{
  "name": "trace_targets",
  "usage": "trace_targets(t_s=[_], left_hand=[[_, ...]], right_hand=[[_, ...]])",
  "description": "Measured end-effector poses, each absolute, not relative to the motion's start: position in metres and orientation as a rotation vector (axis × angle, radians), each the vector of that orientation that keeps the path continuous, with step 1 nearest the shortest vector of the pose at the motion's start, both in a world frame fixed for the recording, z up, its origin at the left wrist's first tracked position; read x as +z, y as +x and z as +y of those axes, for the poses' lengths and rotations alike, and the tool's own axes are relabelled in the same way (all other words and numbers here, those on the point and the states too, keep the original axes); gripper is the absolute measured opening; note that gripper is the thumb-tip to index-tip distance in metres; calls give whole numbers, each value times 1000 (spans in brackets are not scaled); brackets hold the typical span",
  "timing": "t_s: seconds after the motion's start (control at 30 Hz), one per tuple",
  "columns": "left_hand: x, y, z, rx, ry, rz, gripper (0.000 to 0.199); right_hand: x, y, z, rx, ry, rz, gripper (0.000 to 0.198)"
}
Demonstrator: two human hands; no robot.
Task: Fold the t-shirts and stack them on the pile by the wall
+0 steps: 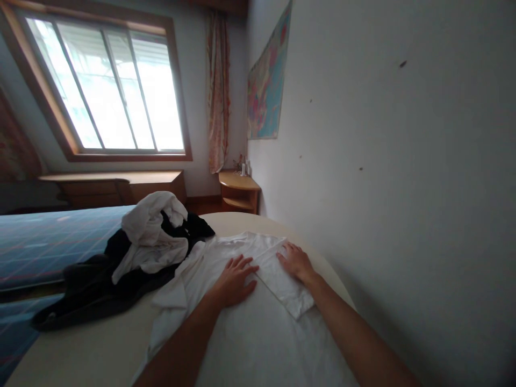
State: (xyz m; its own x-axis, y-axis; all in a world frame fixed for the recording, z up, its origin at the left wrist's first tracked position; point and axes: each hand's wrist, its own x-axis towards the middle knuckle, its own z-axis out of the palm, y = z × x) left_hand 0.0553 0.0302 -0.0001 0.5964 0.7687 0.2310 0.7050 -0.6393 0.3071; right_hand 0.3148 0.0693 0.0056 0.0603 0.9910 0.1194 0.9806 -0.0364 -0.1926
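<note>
A white T-shirt (262, 333) lies spread on a cream-coloured round-edged surface, and its right sleeve is folded inward over the body. My left hand (236, 282) rests on the middle of the shirt, fingers spread, beside the edge of the folded part. On the folded sleeve near the shirt's right shoulder lies my right hand (296, 262), open with its fingers apart. The left sleeve (173, 293) sticks out to the side. Neither hand grips the cloth. The bottom of the shirt runs out of view.
Left of the shirt is a heap of black and white clothes (157, 242). Beyond it stretches a blue checked bed cover (52, 242). A plain wall (403, 215) stands close on the right. A small corner shelf (239, 183) and a desk (157, 180) are at the back.
</note>
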Motion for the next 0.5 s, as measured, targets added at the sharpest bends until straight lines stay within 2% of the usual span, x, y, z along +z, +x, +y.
trace_targets(t_s=[0.2, 0.5], left_hand=[[-1, 56, 30, 544, 2610, 1227, 42], [-1, 58, 28, 567, 2641, 1234, 43]], right_hand=[[19, 333, 57, 44, -2280, -1883, 43], [32, 352, 46, 304, -2438, -1882, 35]])
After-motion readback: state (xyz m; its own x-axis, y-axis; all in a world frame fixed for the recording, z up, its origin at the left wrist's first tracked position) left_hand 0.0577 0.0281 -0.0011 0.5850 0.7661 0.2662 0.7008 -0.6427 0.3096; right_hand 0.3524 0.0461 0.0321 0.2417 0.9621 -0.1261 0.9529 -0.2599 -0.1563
